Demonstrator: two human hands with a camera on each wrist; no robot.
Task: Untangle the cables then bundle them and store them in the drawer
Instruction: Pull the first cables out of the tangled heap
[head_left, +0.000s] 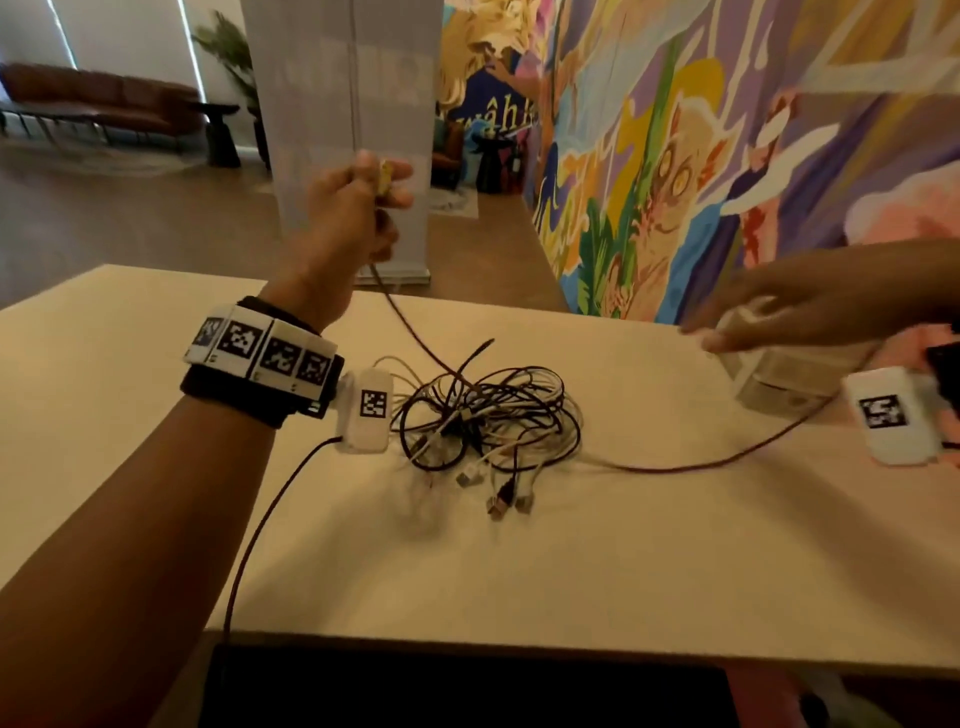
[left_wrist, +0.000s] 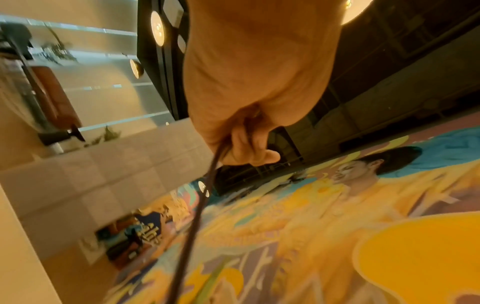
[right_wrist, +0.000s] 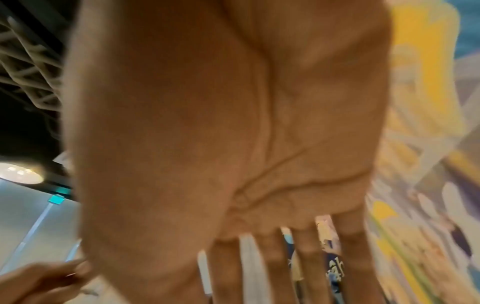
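Observation:
A tangle of black and white cables (head_left: 483, 421) lies in the middle of the pale table (head_left: 597, 561). My left hand (head_left: 358, 208) is raised above the table's far edge and grips a dark reddish cable (head_left: 415, 332) near its light plug; the cable runs down into the tangle. In the left wrist view the fingers (left_wrist: 246, 139) curl round that cable (left_wrist: 192, 224). Another stretch of reddish cable (head_left: 717, 457) trails right across the table. My right hand (head_left: 769, 317) hovers flat over the table's right side, its fingers (right_wrist: 270, 265) straight and spread, holding nothing.
A small white box-like unit (head_left: 779, 379) sits under the right hand at the table's right edge. A painted mural wall (head_left: 727, 130) rises beyond the table. A grey pillar (head_left: 353, 104) stands behind the left hand. A dark surface (head_left: 457, 686) lies below the near edge.

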